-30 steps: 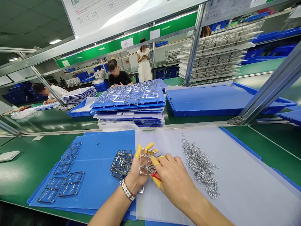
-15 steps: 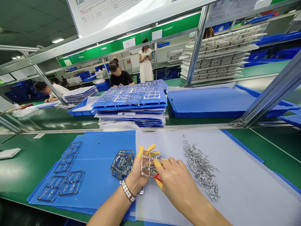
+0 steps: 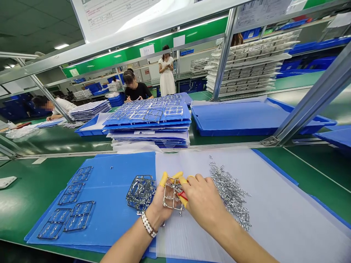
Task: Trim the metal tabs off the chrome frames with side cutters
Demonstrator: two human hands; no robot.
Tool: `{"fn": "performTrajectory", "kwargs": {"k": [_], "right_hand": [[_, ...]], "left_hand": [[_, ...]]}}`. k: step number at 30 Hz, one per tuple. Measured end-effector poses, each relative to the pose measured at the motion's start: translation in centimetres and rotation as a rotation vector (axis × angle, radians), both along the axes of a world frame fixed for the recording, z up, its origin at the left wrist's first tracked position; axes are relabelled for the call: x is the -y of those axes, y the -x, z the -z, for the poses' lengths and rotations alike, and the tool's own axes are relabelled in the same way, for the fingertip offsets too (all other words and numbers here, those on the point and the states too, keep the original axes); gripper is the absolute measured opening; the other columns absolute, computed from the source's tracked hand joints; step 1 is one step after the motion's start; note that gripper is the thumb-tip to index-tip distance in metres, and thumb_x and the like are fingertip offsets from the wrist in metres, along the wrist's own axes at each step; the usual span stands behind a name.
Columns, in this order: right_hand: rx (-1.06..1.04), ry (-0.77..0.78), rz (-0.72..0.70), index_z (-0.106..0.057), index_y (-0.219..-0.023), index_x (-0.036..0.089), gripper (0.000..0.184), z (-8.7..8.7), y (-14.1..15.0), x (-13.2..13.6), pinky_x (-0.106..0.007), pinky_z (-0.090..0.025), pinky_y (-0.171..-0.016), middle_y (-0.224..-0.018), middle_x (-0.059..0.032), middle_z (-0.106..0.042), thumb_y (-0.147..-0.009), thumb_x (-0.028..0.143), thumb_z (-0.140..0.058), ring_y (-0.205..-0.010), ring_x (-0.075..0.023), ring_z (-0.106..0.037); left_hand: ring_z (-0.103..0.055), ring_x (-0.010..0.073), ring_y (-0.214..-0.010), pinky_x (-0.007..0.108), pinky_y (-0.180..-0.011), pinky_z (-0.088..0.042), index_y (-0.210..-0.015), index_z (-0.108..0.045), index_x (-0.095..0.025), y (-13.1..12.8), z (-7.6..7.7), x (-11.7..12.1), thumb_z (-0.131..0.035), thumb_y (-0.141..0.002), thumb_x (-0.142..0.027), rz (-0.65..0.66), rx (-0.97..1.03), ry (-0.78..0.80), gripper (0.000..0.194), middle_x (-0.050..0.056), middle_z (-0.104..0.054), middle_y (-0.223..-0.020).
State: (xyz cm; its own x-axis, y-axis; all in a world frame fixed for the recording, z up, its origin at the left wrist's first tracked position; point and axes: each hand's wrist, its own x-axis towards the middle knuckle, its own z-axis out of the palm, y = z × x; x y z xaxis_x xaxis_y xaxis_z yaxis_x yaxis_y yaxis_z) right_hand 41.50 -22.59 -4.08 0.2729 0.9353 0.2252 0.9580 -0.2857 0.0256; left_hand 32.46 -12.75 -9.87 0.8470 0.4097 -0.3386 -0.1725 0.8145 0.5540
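Observation:
My left hand (image 3: pixel 157 201), with yellow finger cots, is closed around a small chrome sprue frame (image 3: pixel 165 205) and holds it tilted above the white sheet. Red-handled nippers (image 3: pixel 182 195) are gripped in my right hand (image 3: pixel 205 202), which also wears yellow finger cots. The jaws reach into the upper part of the frame; whether they are closed on a part is too small to tell. Left of my hands lies a heap of dark chrome frames (image 3: pixel 139 193). To the right, a pile of small silver pieces (image 3: pixel 229 193) spreads over the white sheet (image 3: pixel 276 204).
Several frames (image 3: pixel 79 216) lie apart on the blue sheet (image 3: pixel 109 197). Behind the bench edge stand a stack of loaded blue sheets (image 3: pixel 148 124) and a blue tray (image 3: pixel 236 118). A metal post (image 3: pixel 309 95) slants at the right. Several people are farther back.
The nippers have moved from the middle of the frame to its upper part, and my right hand has risen slightly with them. The whole view has shifted a little.

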Motion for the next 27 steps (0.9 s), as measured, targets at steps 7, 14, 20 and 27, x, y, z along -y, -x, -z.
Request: {"fn": "performTrajectory", "kwargs": {"k": [7, 14, 20, 27], "right_hand": [[0.003, 0.053, -0.008, -0.062, -0.097, 0.019, 0.016, -0.7, 0.2, -0.1, -0.034, -0.027, -0.065, -0.083, -0.0053, -0.064, -0.081, 0.021, -0.057, -0.08, -0.0229, -0.054], [0.012, 0.004, -0.007, -0.062, -0.097, 0.019, 0.019, -0.3, -0.6, 0.9, -0.035, -0.028, -0.067, -0.082, -0.0058, -0.064, -0.081, 0.029, -0.06, -0.079, -0.0227, -0.055], [0.026, 0.014, 0.079, -0.062, -0.1, 0.019, 0.023, 1.1, -2.0, 2.6, -0.034, -0.026, -0.067, -0.082, -0.0051, -0.064, -0.079, 0.029, -0.061, -0.082, -0.0228, -0.054], [-0.004, 0.022, 0.047, -0.061, -0.097, 0.018, 0.025, 1.2, -1.4, 2.0, -0.036, -0.027, -0.069, -0.084, -0.006, -0.063, -0.078, 0.035, -0.063, -0.084, -0.0245, -0.053]], "left_hand": [[-0.058, 0.0139, -0.055, 0.025, -0.051, -0.038, -0.106, -0.064, -0.015, 0.1, -0.1, 0.2, -0.048, -0.082, -0.057, -0.045, -0.095, -0.056, 0.051, 0.008, -0.069, -0.082], [-0.059, 0.0137, -0.059, 0.026, -0.055, -0.042, -0.112, -0.063, -0.012, 0.2, -0.4, 0.1, -0.05, -0.083, -0.053, -0.033, -0.044, -0.039, 0.052, 0.01, -0.069, -0.089], [-0.06, 0.0195, -0.072, 0.033, -0.065, -0.049, -0.108, -0.063, -0.002, 0.2, -0.3, -0.2, -0.039, -0.087, -0.056, 0.035, 0.084, 0.018, 0.062, 0.019, -0.067, -0.098], [-0.059, 0.019, -0.068, 0.036, -0.067, -0.05, -0.109, -0.064, -0.002, 0.2, -0.3, -0.1, -0.037, -0.088, -0.055, 0.051, 0.067, 0.037, 0.063, 0.017, -0.068, -0.091]]}}
